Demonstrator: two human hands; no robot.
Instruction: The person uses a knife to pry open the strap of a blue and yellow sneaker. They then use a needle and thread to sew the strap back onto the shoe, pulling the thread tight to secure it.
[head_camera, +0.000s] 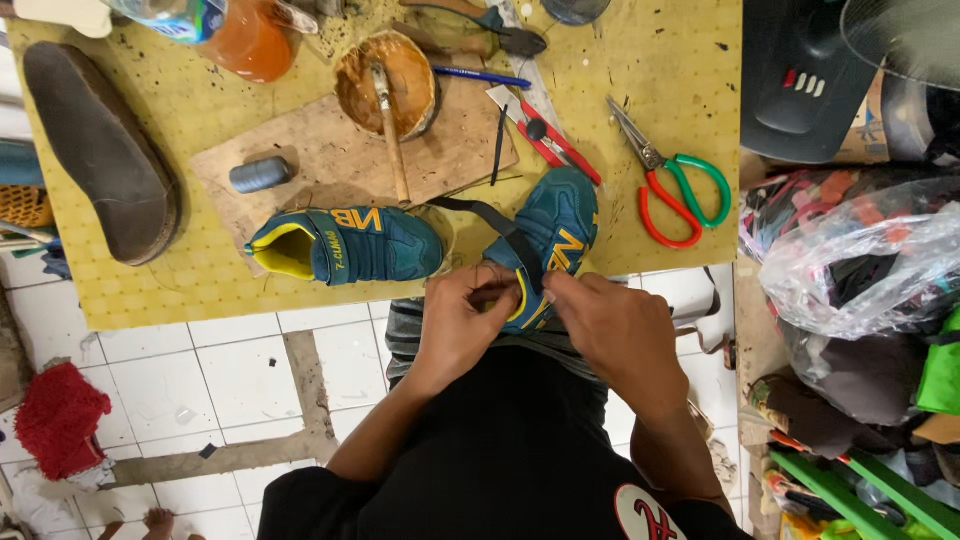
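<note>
Both hands pinch the heel of a teal child's sneaker (555, 235) at the table's edge, left hand (460, 320) and right hand (618, 335) closed around its collar beneath a black strap (500, 225). At nine o'clock, the matching sneaker (350, 245) lies untouched; glue pot (388, 85) sits at twelve.

Looking down on the person now: both forearms bare, the left hand (462, 318) and the right hand (618, 330) without gloves, rings or a watch. A black short-sleeved shirt covers the chest, with a round white patch bearing a red emblem. Grey-striped shorts show just beyond it.
</note>
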